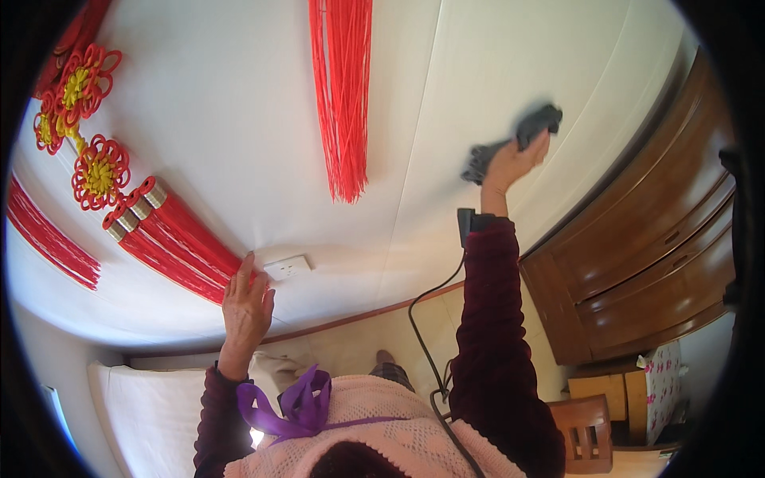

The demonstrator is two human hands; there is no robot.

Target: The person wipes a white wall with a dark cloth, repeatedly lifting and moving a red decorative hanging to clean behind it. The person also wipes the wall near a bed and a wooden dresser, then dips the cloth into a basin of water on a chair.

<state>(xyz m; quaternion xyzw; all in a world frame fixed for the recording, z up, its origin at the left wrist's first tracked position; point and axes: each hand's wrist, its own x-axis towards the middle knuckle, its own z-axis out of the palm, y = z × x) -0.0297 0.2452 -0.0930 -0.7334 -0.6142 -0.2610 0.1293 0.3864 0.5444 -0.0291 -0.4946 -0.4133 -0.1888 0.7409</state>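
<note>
My right hand (514,163) presses a bunched dark grey cloth (538,123) against the white wall (446,88); another part of the cloth hangs out on the left of the palm. My left hand (247,307) lies at the lower end of a bundle of red tassels (179,239), fingers stretched out over the strands and against the wall. Just right of its fingertips is a white wall socket (287,268). The tassels hang below red and yellow knotted flowers (100,172).
Another long red tassel (343,103) hangs higher on the wall, and one more (52,231) at far left. A brown wooden cabinet (637,255) stands right, near a wooden chair (586,434). A white-covered piece of furniture (151,406) is lower left. A black cable (414,319) runs along my right arm.
</note>
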